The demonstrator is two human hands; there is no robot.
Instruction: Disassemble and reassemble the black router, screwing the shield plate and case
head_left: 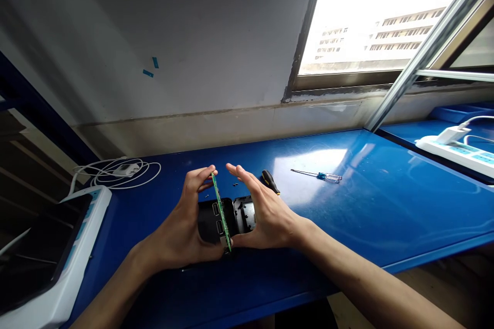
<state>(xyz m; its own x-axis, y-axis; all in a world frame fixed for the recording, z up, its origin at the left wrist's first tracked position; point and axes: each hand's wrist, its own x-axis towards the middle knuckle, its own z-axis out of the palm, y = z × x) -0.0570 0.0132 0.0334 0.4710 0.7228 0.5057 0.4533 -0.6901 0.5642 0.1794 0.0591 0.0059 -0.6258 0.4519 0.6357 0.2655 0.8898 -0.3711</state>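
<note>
A green circuit board (218,200) stands almost on edge, with metal port housings on its left face. My left hand (179,229) grips it, fingertips at the top edge and thumb at the bottom. Beside the board is my right hand (272,216), its fingers spread apart and its thumb at or near the board's lower edge; whether the thumb touches cannot be made out. Beneath the hands lie a black plastic casing (206,220) and a second casing part (243,211), partly hidden by the right hand. A few tiny screws (235,184) rest behind them.
A black-and-yellow screwdriver (269,181) lies just past my right hand, with slim blue-handled screwdrivers (328,177) farther right on the blue table (386,205). A coiled white cable (146,164) and a white power strip (90,247) with a dark device are at left. Another power strip (463,151) sits at right.
</note>
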